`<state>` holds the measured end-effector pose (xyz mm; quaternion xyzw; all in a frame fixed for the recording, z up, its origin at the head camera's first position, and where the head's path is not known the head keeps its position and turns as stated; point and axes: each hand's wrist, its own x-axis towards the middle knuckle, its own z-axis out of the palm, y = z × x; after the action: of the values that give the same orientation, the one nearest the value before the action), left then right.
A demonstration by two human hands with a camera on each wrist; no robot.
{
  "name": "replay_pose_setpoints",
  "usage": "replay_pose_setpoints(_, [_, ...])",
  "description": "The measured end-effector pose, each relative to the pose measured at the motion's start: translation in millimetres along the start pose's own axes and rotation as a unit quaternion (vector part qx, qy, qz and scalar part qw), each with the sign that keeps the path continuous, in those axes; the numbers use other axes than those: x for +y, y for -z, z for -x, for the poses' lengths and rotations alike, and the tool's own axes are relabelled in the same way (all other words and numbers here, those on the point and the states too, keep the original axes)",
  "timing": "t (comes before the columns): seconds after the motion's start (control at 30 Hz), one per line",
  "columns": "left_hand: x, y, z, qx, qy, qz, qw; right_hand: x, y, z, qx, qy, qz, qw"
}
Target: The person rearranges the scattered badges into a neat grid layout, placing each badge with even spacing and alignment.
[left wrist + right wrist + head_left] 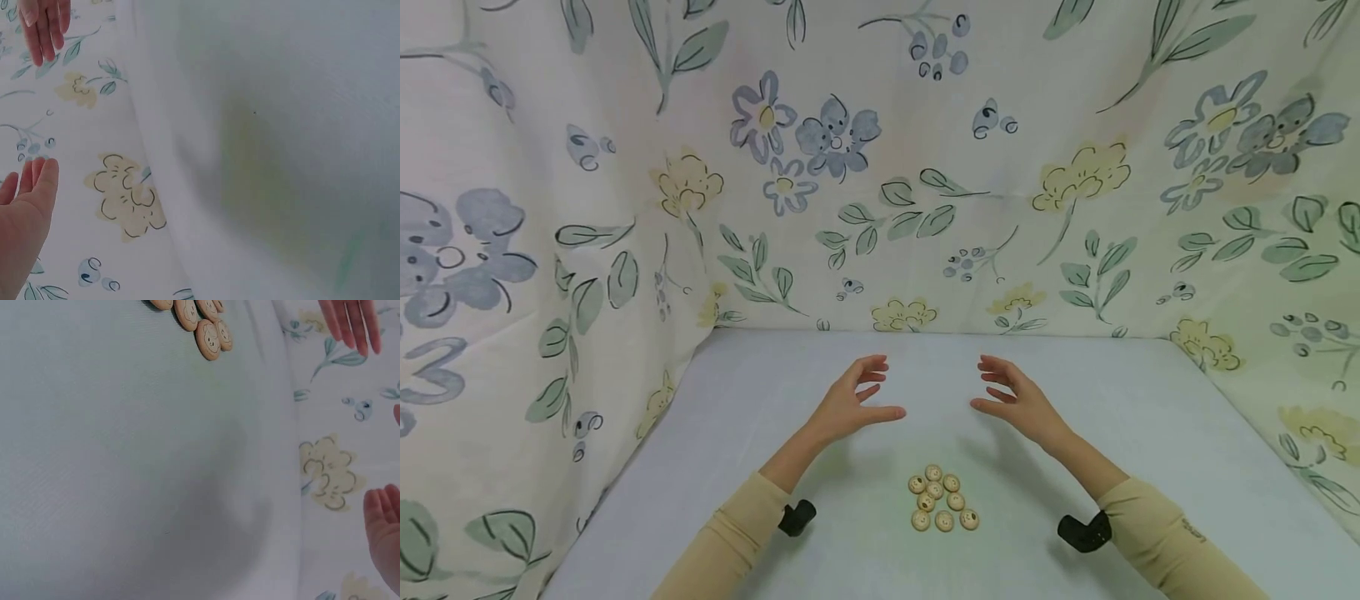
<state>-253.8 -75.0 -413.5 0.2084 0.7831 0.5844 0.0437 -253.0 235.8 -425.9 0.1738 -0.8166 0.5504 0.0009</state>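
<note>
Several round, pale wooden discs (934,490) with small drawn faces lie close together in a loose cluster on the table, three of them in a row at the front. Some of these discs (208,339) also show at the top of the right wrist view. Beyond the cluster and to its left, my left hand (850,404) is held in the air with nothing in it, thumb apart from the fingers. My right hand (1021,404) mirrors it on the other side, also holding nothing. The palms face each other with a wide gap between.
A pale table (760,375) spreads under both arms. Cloth with flowers and leaves (880,267) hangs behind the table and along both sides. On each wrist sits a black camera, the left one (797,517) and the right one (1084,532), at the beige sleeves.
</note>
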Motion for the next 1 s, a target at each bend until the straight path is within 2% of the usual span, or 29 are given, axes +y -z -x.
replay_pose_setpoints(0.2, [-2.7, -1.5, 2.8, -0.025, 0.0, 0.008, 0.9996, 1, -2, 4.5, -0.016, 0.002, -0.012, 0.9998])
replay_pose_setpoints(0.53, [-0.7, -5.1, 11.5, -0.039, -0.004, 0.002, 0.9992, 0, -5, 13.6, -0.05, 0.011, -0.029, 0.9983])
replay_pose_setpoints(0.7, [-2.5, -8.1, 16.0, -0.038, -0.015, 0.0, 0.9992, 1, -6, 17.3, -0.057, 0.014, -0.025, 0.998])
replay_pose_setpoints(1.0, [0.1, -16.7, 26.6, -0.065, -0.001, -0.019, 0.9977, 2, -14, 27.6, -0.089, 0.007, -0.023, 0.9957])
